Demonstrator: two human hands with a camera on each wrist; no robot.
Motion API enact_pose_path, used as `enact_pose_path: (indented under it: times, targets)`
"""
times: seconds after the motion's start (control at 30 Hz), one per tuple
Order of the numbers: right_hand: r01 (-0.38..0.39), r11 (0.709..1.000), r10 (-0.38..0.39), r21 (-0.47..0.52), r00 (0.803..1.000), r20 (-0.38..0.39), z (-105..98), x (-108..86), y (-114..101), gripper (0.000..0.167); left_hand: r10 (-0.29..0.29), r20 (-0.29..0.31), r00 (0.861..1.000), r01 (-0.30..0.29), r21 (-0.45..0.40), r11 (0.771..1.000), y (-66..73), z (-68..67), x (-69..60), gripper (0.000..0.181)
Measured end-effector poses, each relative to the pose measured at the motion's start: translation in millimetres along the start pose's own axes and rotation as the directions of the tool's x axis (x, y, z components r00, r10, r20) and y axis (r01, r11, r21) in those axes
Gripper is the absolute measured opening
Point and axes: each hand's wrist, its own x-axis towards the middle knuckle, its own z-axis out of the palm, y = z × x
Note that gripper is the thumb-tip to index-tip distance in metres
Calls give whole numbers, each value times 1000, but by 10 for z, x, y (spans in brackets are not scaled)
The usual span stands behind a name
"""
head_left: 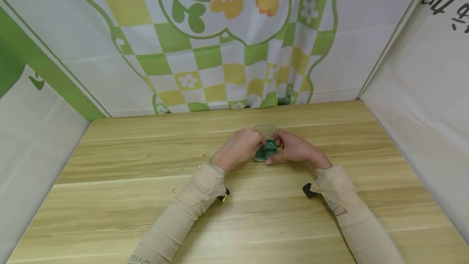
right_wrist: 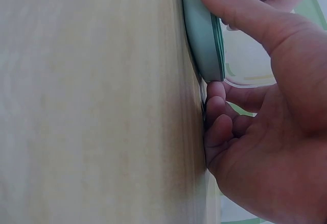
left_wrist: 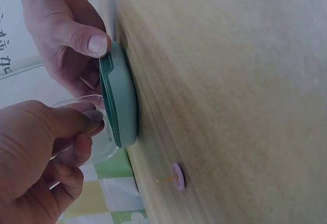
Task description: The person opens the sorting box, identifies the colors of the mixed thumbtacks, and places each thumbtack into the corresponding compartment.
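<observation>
A small green compartment box (head_left: pixel 271 152) sits on the table with its clear lid (head_left: pixel 266 128) raised at the far side. My right hand (head_left: pixel 298 148) grips the box at its right, thumb on the near rim and fingers at the far side. Over the compartments is my left hand (head_left: pixel 239 144), thumb and forefinger close together at the rim; anything between the fingertips is hidden. The left wrist view shows these left fingers in front of the lid. A purple thumbtack (left_wrist: pixel 178 176) lies point-up on the wood near the box.
Several tiny pieces lie scattered left of the box, including a yellow one (head_left: pixel 203 154) and one nearer the front (head_left: pixel 174 191). A wooden table (head_left: pixel 264 223) carries everything. A checked curtain (head_left: pixel 205 60) hangs behind its back edge, with white walls at both sides.
</observation>
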Motion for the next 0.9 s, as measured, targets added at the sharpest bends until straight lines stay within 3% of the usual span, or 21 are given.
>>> enact_pose_path:
  times: [0.4, 0.67, 0.9]
  targets:
    - [-8, 1000, 8, 11, 1000, 6, 19, 6, 18, 59, 25, -4, 1000, -25, -111, 993, -66, -43, -92, 16]
    - [-22, 1000, 22, 20, 1000, 3, 28, -4, 1, 64, 25, -19, 999, -27, -111, 993, -153, -239, -260, 15]
    - [-27, 999, 28, 30, 1000, -7, 25, 12, 30, 66, 8, 15, 1000, -6, -84, 996, -237, -436, -451, 22]
